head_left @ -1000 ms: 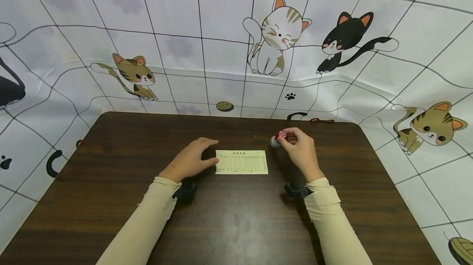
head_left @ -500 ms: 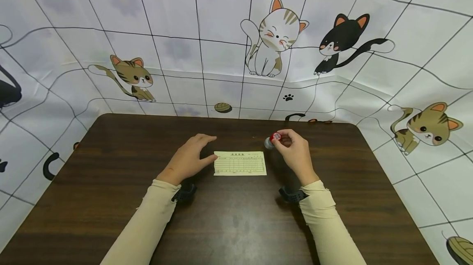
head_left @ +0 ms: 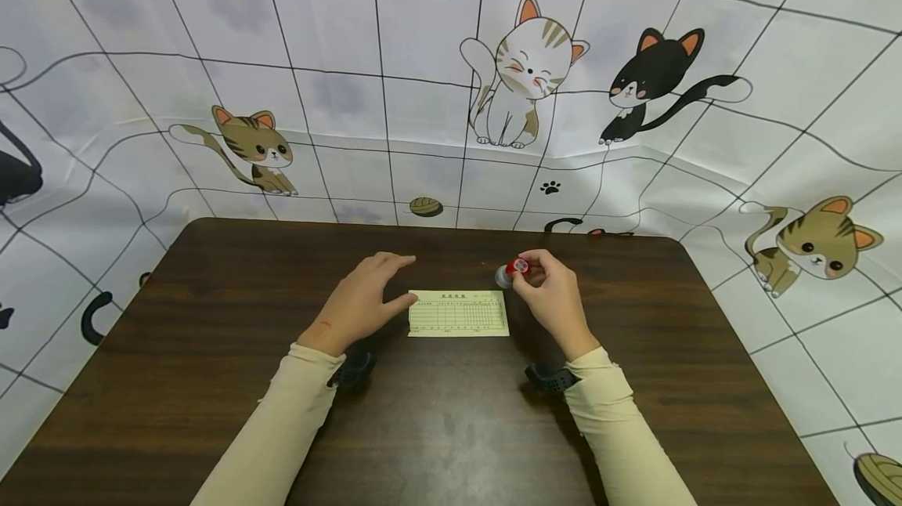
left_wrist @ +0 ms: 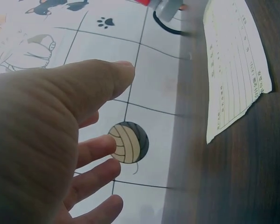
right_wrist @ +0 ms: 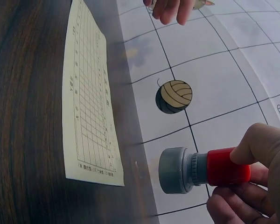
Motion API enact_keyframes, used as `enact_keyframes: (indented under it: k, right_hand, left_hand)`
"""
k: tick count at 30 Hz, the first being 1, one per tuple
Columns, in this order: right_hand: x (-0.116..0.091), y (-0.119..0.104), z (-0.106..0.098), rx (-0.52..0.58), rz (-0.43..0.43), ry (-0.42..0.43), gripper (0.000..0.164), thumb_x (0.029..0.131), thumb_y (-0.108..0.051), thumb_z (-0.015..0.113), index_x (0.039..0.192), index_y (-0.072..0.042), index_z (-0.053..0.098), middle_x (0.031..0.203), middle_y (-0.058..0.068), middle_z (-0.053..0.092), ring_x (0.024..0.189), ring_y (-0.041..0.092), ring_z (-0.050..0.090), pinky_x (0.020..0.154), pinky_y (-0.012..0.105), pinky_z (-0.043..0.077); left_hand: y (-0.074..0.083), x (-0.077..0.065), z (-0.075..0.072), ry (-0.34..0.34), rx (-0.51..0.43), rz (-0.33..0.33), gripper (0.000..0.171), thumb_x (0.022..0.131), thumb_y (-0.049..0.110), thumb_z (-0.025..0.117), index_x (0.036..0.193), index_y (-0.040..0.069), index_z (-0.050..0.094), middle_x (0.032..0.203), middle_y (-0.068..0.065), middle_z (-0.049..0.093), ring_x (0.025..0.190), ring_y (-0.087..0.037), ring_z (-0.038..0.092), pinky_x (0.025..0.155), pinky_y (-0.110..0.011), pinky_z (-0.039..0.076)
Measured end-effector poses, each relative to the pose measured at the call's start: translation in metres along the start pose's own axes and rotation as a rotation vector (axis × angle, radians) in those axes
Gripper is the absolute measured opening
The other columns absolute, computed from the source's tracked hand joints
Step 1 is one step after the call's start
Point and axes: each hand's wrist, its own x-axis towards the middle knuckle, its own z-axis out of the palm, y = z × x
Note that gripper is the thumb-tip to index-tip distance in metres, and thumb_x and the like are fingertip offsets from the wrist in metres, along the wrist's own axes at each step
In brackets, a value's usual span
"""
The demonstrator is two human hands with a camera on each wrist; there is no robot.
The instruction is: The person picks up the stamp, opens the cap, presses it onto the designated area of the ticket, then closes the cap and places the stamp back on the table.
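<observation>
On the dark wooden table lies a pale yellow receipt slip (head_left: 458, 313) with a printed grid, its short left edge torn in the left wrist view. My right hand (head_left: 553, 297) pinches a round stamp (right_wrist: 227, 167) by its red handle, between thumb and fingers. The stamp's grey end (right_wrist: 173, 171) points down toward the table, just past the slip's upper right corner. At the slip's left edge hovers my left hand (head_left: 362, 302), fingers loosely spread and holding nothing. Its thumb (left_wrist: 116, 77) reaches toward that edge.
A dark brown table (head_left: 437, 420) spreads around the slip. Behind it and at both sides hangs a white cloth (head_left: 338, 99) printed with cats and grid lines. Each wrist wears a dark strap (head_left: 553, 377) over a cream sleeve (head_left: 627, 428).
My right hand has moved left with the stamp, bringing it closer to the slip's upper right corner. The left hand and the slip stay nearly where they were; the head view shifts slightly.
</observation>
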Motion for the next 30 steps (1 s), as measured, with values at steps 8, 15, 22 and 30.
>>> enact_keyframes:
  k: [8,15,22,30]
  right_hand:
    - [-0.002,-0.003,0.004,0.029,-0.012,-0.016,0.025,0.09,-0.003,0.072,0.115,-0.002,0.068,0.11,0.014,0.074,0.094,0.027,0.074,0.082,0.044,0.061]
    - [-0.003,-0.012,0.008,0.057,-0.083,-0.031,0.026,0.089,0.001,0.07,0.115,-0.001,0.066,0.109,0.015,0.073,0.096,0.027,0.075,0.082,0.043,0.062]
    - [-0.008,-0.02,0.015,0.092,-0.15,-0.088,0.027,0.089,0.003,0.071,0.116,-0.003,0.067,0.112,0.012,0.072,0.1,0.025,0.074,0.086,0.039,0.061]
    - [-0.012,-0.027,0.02,0.2,-0.228,-0.113,0.031,0.089,0.005,0.07,0.118,-0.005,0.068,0.116,0.011,0.072,0.101,0.025,0.073,0.084,0.046,0.062]
  left_hand:
    - [0.004,-0.003,-0.001,0.005,0.014,0.003,0.063,0.097,0.036,0.074,0.152,0.016,0.051,0.147,-0.011,0.055,0.137,-0.034,0.051,0.107,-0.057,0.047]
    - [0.008,-0.002,0.0,0.003,0.015,0.028,0.065,0.096,0.036,0.075,0.153,0.016,0.05,0.145,-0.01,0.056,0.136,-0.033,0.052,0.107,-0.055,0.047]
    - [0.016,-0.001,0.0,0.032,0.019,0.056,0.069,0.095,0.037,0.077,0.155,0.017,0.048,0.144,-0.01,0.057,0.135,-0.032,0.053,0.105,-0.054,0.05]
    - [0.028,-0.002,0.0,0.068,0.004,0.107,0.07,0.094,0.038,0.078,0.154,0.016,0.049,0.144,-0.011,0.057,0.133,-0.031,0.056,0.103,-0.053,0.052]
